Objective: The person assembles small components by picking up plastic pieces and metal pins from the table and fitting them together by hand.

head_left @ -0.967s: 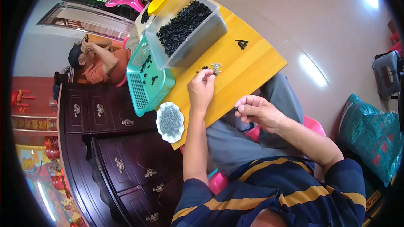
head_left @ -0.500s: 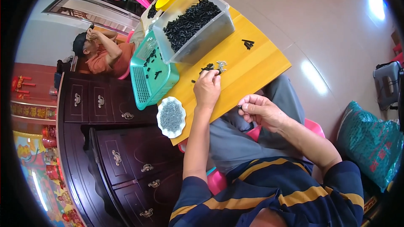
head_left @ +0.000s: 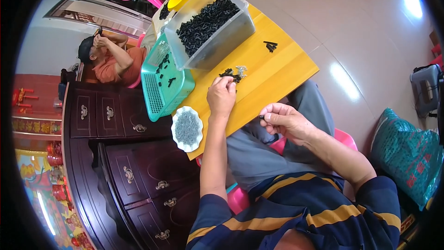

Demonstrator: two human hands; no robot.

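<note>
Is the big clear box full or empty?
Fairly full: the clear box holds a heap of small black parts close to its rim, with no lid on.

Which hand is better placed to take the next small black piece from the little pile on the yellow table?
Probably the left hand: its fingertips are at the small pile of black pieces on the yellow table. The right hand is off the table's near edge and already pinches a small dark piece.

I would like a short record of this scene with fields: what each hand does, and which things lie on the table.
left hand: fingertips at the small pile of black and silver parts on the yellow table
right hand: pinches a small black part off the table edge
containers: clear tub of black parts; teal basket; white dish of grey pieces
background: seated person
</note>
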